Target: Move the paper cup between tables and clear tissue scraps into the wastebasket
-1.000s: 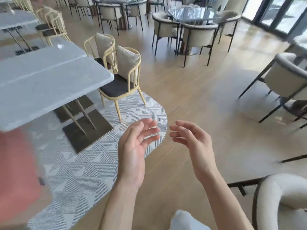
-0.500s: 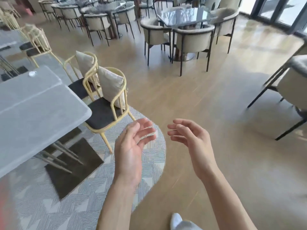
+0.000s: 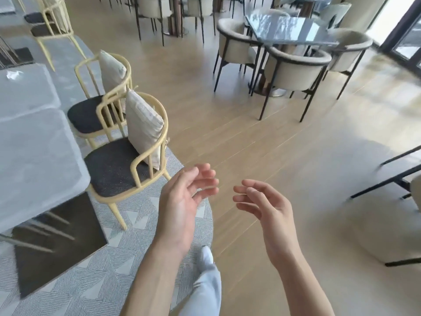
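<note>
- Nearest to me, the person's left hand (image 3: 182,201) and right hand (image 3: 266,206) are raised side by side in front of the body, palms turned toward each other; the fingers are loosely spread and hold nothing, with a gap between the two hands.
- Below them a pale trouser leg and a white shoe (image 3: 206,256) step at the edge of a grey patterned rug (image 3: 95,279), which lies on a light wooden floor (image 3: 250,137).
- To the left stands a grey surface (image 3: 34,156) on a dark base plate; two yellow-framed chairs (image 3: 127,165) with dark seats and cream cushions are drawn up to its side.
- The only task thing in sight is a small white crumpled tissue scrap (image 3: 13,74), lying on the far end of that grey surface, well away from both hands. It is blurred.
- Further off, a dark glossy table (image 3: 287,30) is ringed by cream tub chairs on thin black legs, with glass doors at the far right.
- Since half a second ago, the grey surface and yellow chairs sit closer and larger in view, the white shoe has come further forward, and the hands keep the same empty, facing pose.
</note>
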Motion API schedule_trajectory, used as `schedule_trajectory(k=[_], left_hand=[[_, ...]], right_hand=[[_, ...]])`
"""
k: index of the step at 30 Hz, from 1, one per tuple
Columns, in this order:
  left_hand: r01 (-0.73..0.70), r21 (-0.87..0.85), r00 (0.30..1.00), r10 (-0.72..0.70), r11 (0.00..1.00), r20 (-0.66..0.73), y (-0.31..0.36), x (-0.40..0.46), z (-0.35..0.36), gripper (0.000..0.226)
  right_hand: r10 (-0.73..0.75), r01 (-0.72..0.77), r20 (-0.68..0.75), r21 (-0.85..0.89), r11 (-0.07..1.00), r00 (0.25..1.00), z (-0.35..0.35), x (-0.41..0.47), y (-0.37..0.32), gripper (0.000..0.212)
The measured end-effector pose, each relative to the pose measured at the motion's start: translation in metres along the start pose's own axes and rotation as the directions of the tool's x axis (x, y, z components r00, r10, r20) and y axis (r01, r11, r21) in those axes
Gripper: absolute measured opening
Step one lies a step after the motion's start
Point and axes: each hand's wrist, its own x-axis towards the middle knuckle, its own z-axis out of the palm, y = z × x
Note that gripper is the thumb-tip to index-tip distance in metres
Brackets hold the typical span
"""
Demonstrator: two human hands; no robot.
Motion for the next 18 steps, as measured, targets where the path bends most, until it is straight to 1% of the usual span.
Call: schedule_trajectory(k=[2,5,6,9,10,13,18], left_hand=[[0.003,-0.01,1.0,-0.003,1.0,0.0,-0.003,0.066,0.021,0.021],[-0.013,0.012,1.0,0.013,1.0,0.009,0.005,0.155,0.059,0.024],[-0.036,0.02,0.999,0.035,0.999,0.021,0.011,0.182,0.071,0.024],[-0.11,0.042,0.994,0.109,0.993,0.028,0.031,0.254,0.105,0.022],[-0.13,0.053,0.991,0.129,0.99,0.022,0.038,0.275,0.112,0.02],[-0.165,0.089,0.986,0.165,0.982,0.009,0.046,0.335,0.126,0.02],[-0.17,0.158,0.978,0.186,0.973,-0.092,0.035,0.436,0.138,0.016]], right_hand=[[0.004,-0.005,-0.011,-0.03,1.0,1.0,0.0,0.063,-0.011,0.014],[-0.016,0.014,-0.041,-0.062,0.998,0.999,-0.001,0.152,-0.042,0.015],[-0.04,0.037,-0.049,-0.055,0.998,0.998,0.001,0.179,-0.056,0.016],[-0.108,0.105,-0.073,-0.044,0.993,0.991,0.007,0.254,-0.092,0.031],[-0.118,0.115,-0.078,-0.036,0.993,0.99,0.01,0.276,-0.101,0.031],[-0.119,0.118,-0.063,-0.014,0.993,0.991,0.019,0.343,-0.111,0.016],[-0.077,0.077,0.019,-0.027,0.997,0.997,0.039,0.466,-0.106,0.016]])
